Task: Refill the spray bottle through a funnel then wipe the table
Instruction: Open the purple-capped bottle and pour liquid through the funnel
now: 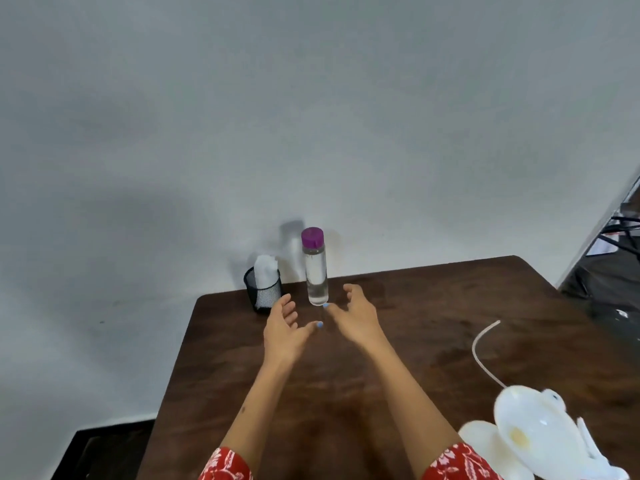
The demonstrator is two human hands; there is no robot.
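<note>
A clear water bottle with a purple cap stands upright near the far edge of the dark wooden table. My left hand and my right hand reach toward it, both open with fingers spread and holding nothing. The right fingertips are just short of the bottle's base. A black mesh cup to the bottle's left holds a white cloth. At the near right lies a white funnel beside other white plastic parts, with a thin tube curving away from them.
A grey wall stands directly behind the table. A dark stand with cables is off the table's far right corner. A dark low object sits on the floor at the lower left.
</note>
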